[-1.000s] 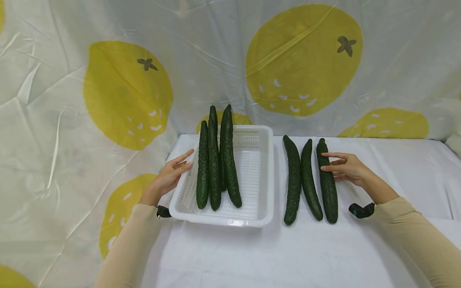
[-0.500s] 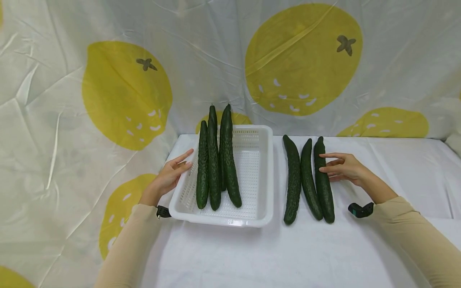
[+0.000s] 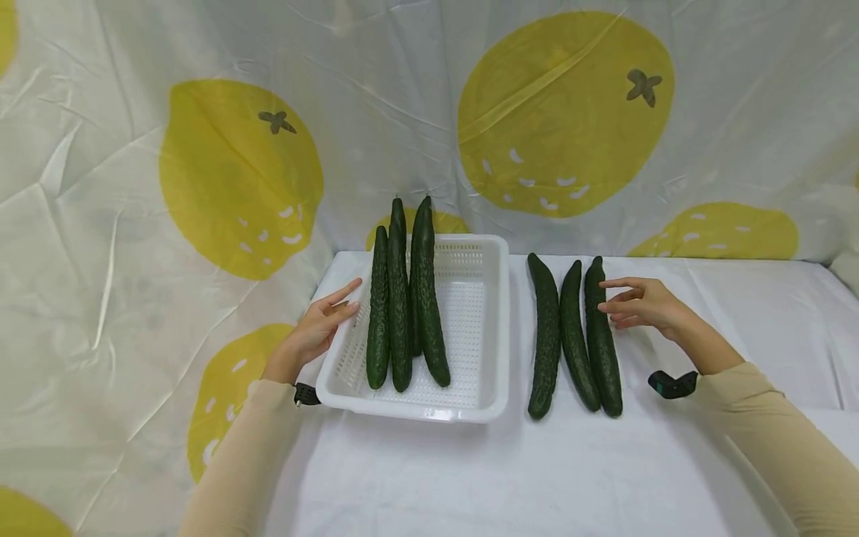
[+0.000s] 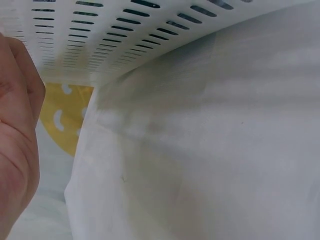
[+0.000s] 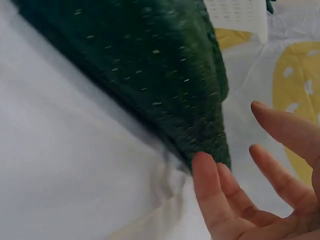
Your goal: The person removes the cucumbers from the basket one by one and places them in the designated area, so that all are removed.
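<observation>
On the white cloth to the right of the basket lie three dark green cucumbers, side by side. My right hand (image 3: 647,307) is at the upper part of the rightmost cucumber (image 3: 602,339), fingers loosely bent and spread. In the right wrist view the fingertips (image 5: 204,167) are close against the cucumber (image 5: 135,65), not wrapped round it. My left hand (image 3: 314,328) rests with extended fingers at the left side of the white plastic basket (image 3: 496,328). Several cucumbers (image 3: 400,313) lean in the basket's left half, their tops above its back rim. The left fingertips are cut off in the left wrist view.
Beside the rightmost cucumber lie a middle cucumber (image 3: 577,335) and a left one (image 3: 545,335). A lemon-printed curtain (image 3: 396,89) hangs behind the table and along its left side. White cloth (image 3: 537,477) covers the table.
The rightmost cucumber has shifted slightly left, against the middle one. Since then my right hand has lifted slightly and eased off it. My left hand and the basket stay put.
</observation>
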`<state>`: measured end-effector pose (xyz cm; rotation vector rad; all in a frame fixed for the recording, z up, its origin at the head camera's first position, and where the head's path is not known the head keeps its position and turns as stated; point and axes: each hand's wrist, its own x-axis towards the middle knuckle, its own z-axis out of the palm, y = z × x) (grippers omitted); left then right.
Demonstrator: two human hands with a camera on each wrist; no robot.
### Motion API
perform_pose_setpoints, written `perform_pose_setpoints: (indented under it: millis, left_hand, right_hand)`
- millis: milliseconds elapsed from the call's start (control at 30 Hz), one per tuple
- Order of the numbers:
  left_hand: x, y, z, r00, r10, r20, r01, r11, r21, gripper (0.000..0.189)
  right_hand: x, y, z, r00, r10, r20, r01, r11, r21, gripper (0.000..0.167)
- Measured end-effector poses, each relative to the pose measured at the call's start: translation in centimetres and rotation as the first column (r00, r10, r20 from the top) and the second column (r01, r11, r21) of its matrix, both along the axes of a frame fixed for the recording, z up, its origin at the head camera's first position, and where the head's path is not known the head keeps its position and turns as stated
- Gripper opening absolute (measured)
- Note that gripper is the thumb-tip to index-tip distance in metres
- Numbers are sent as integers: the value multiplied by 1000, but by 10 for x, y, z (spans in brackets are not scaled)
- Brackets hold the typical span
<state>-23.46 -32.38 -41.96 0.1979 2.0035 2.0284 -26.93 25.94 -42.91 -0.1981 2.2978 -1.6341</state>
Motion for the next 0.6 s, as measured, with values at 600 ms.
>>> perform_pose_setpoints:
  millis: [600]
  left_hand:
    - [-1, -1, -3, 1000, 3, -16, -3, 1000, -21, 56]
  right_hand:
    - [-5, -65, 66, 996, 9, -84, -32, 961, -274, 35]
